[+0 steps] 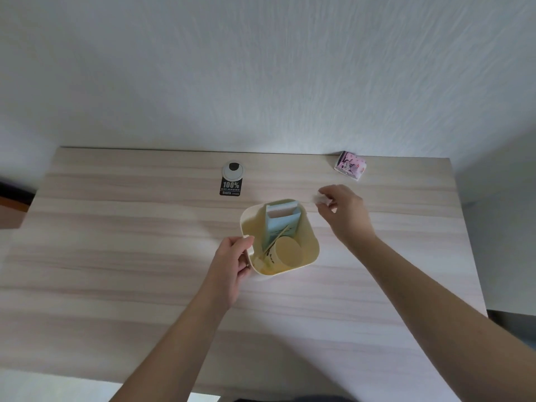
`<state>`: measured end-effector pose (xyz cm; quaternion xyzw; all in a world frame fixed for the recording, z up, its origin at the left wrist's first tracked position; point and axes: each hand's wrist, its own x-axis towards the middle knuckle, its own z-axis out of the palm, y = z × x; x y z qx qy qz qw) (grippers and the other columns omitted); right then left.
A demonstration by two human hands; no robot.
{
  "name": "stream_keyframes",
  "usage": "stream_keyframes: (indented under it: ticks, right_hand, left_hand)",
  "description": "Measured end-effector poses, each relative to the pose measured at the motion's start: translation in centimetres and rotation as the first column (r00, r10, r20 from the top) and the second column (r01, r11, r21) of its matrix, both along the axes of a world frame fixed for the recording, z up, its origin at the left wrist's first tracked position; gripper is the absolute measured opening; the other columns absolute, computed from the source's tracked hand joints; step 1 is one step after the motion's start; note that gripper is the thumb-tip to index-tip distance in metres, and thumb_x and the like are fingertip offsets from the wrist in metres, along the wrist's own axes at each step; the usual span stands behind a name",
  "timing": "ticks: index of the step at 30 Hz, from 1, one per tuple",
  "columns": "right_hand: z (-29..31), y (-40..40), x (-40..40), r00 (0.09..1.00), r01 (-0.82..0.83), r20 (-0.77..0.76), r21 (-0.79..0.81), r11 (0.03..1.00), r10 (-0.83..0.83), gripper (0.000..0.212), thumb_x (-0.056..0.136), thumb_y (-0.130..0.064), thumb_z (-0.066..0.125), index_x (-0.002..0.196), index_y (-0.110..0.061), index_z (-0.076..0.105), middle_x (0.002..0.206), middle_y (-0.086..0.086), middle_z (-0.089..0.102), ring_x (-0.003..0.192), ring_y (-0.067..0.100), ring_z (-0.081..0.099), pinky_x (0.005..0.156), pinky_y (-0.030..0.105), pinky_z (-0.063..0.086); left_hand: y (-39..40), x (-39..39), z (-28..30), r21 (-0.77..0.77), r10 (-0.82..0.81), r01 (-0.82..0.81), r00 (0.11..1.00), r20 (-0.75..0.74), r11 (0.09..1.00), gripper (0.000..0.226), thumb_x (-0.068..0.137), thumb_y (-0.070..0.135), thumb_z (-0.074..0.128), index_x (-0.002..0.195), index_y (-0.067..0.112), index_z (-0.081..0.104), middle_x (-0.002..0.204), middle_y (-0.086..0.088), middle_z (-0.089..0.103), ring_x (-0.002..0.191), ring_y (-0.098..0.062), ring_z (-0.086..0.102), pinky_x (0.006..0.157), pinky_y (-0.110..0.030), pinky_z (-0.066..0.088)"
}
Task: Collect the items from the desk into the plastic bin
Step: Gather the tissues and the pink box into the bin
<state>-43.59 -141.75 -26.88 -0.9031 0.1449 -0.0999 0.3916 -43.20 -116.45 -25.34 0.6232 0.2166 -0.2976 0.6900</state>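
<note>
The right hand (339, 210) pinches a small white item (321, 198) just right of the bin (311, 242) (left hand (232, 256) grips its rim).

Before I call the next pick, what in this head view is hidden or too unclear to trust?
- Small white item pinched in the right hand: fingers cover most of it, motion-blurred; identity unclear.
- Plastic bin bottom: blue carton and round lid hide it.
- Bin's near-left rim: left hand covers it.
- Pink packet print: too small.
- Desk front edge: cut off by the frame.
</note>
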Motion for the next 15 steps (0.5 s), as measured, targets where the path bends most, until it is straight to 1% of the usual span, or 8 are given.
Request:
stream_keyframes:
  ticks: [3, 5, 6, 8, 10, 12, 14, 15]
  right_hand:
    - [3.4, 1.2, -2.3, 0.985, 0.009, 0.172, 0.013, 1.000, -0.011, 0.026, 0.077, 0.003, 0.069, 0.101, -0.007, 0.069, 0.094, 0.000, 0.062, 0.072, 0.011, 0.057, 0.070, 0.006, 0.041]
    - [4.8, 2.0, -3.5, 0.980, -0.025, 0.195, -0.014, 1.000, 0.027, 0.028, 0.075, 0.003, 0.070, 0.101, -0.010, 0.070, 0.096, -0.001, 0.064, 0.075, 0.007, 0.057, 0.070, 0.004, 0.040]
    - [5.2, 2.4, -4.1, 0.982, -0.082, 0.170, -0.009, 0.997, 0.082, 0.030, 0.076, 0.001, 0.070, 0.102, -0.014, 0.070, 0.099, -0.002, 0.066, 0.078, 0.006, 0.057, 0.070, 0.006, 0.041]
    - [5.8, 3.0, -4.9, 0.966, -0.253, 0.067, 0.011, 0.967, 0.251, 0.037, 0.077, -0.003, 0.069, 0.108, -0.022, 0.070, 0.108, -0.008, 0.068, 0.084, 0.004, 0.059, 0.072, 0.012, 0.044]
    - [5.7, 3.3, -5.4, 0.926, -0.377, -0.031, -0.046, 0.925, 0.376, 0.047, 0.078, -0.003, 0.064, 0.117, -0.028, 0.067, 0.109, -0.013, 0.067, 0.079, 0.004, 0.057, 0.066, 0.017, 0.045]
    - [5.5, 3.1, -5.4, 0.931, -0.365, -0.045, -0.087, 0.927, 0.362, 0.050, 0.079, 0.001, 0.060, 0.119, -0.027, 0.066, 0.109, -0.009, 0.070, 0.079, 0.011, 0.061, 0.065, 0.024, 0.049]
    - [5.4, 2.5, -5.0, 0.964, -0.262, 0.022, -0.056, 0.963, 0.264, 0.042, 0.082, 0.003, 0.059, 0.114, -0.021, 0.070, 0.104, -0.003, 0.072, 0.082, 0.016, 0.066, 0.070, 0.030, 0.053]
    - [5.2, 2.1, -4.6, 0.975, -0.208, 0.071, -0.029, 0.978, 0.209, 0.035, 0.084, 0.003, 0.060, 0.110, -0.018, 0.072, 0.101, -0.001, 0.073, 0.082, 0.017, 0.067, 0.072, 0.029, 0.054]
  left_hand:
    - [-1.5, 0.1, 0.2, -0.017, 0.003, -0.003, 1.000, 0.002, 1.000, 0.027, 0.079, 0.026, 0.066, 0.084, 0.010, 0.045, 0.050, 0.006, 0.034, 0.044, -0.009, 0.025, 0.050, -0.030, 0.018]
    - [-2.4, 0.1, 0.1, -0.034, 0.019, -0.019, 1.000, -0.004, 0.999, 0.022, 0.087, 0.020, 0.064, 0.084, 0.010, 0.045, 0.049, 0.007, 0.036, 0.041, -0.008, 0.027, 0.046, -0.027, 0.019]
    - [-2.7, 0.2, 0.0, -0.036, 0.022, -0.022, 1.000, -0.010, 0.999, 0.021, 0.088, 0.018, 0.063, 0.082, 0.011, 0.044, 0.048, 0.008, 0.036, 0.040, -0.007, 0.027, 0.045, -0.026, 0.020]
    - [-3.2, 0.2, -0.1, -0.040, 0.014, -0.014, 1.000, -0.011, 0.999, 0.023, 0.087, 0.020, 0.065, 0.080, 0.012, 0.044, 0.048, 0.009, 0.035, 0.040, -0.007, 0.027, 0.043, -0.024, 0.021]
    - [-3.5, 0.4, -0.2, -0.049, 0.003, -0.003, 1.000, -0.008, 0.999, 0.025, 0.079, 0.025, 0.068, 0.081, 0.013, 0.045, 0.048, 0.010, 0.037, 0.040, -0.007, 0.028, 0.045, -0.025, 0.022]
    - [-3.8, 0.6, -0.2, -0.051, -0.009, 0.009, 1.000, -0.013, 0.999, 0.028, 0.074, 0.027, 0.068, 0.083, 0.012, 0.046, 0.047, 0.010, 0.039, 0.040, -0.007, 0.029, 0.047, -0.026, 0.023]
    - [-3.9, 0.9, -0.4, -0.053, -0.019, 0.019, 1.000, -0.011, 0.998, 0.027, 0.074, 0.026, 0.068, 0.082, 0.012, 0.046, 0.048, 0.009, 0.037, 0.041, -0.008, 0.028, 0.045, -0.025, 0.022]
    - [-3.9, 1.0, -0.5, -0.054, -0.022, 0.022, 1.000, -0.005, 0.998, 0.026, 0.076, 0.025, 0.068, 0.081, 0.013, 0.046, 0.048, 0.009, 0.035, 0.041, -0.008, 0.027, 0.044, -0.024, 0.022]
